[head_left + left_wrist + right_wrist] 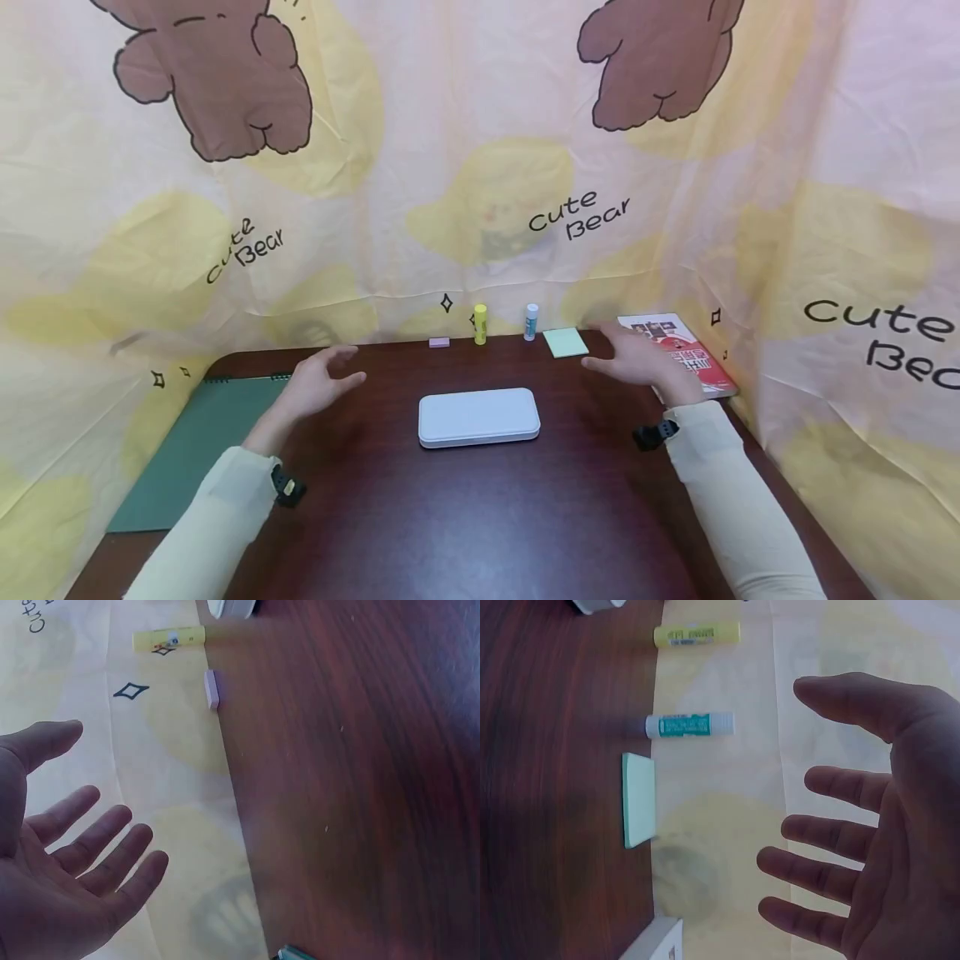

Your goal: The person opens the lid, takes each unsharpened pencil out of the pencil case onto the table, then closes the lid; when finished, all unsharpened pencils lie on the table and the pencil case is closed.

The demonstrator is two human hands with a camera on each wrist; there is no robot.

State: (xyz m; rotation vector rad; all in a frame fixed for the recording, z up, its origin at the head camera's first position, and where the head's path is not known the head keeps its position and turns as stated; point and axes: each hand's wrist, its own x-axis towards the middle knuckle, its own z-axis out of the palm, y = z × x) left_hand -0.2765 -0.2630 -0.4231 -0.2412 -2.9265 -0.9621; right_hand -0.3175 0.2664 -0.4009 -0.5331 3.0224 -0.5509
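My left hand (315,385) hovers above the table's left side with fingers spread, holding nothing; a green spiral notebook (202,442) lies nearest it. Over the right side my right hand (633,358) is held out the same way, fingers apart and empty. It overlaps a red and white book (693,358) in the head view, and a pale green sticky note pad (566,342) lies just left of it. Between the hands sits a closed white case (478,418) with rounded corners. Both palms show in the wrist views, the left hand (82,862) and the right hand (877,832) touching nothing.
Along the back edge stand a yellow glue stick (480,324) and a white and teal glue stick (531,322), with a small purple eraser-like block (438,342) beside them. A bear-print curtain (420,167) hangs behind and at both sides of the dark wooden table (465,525).
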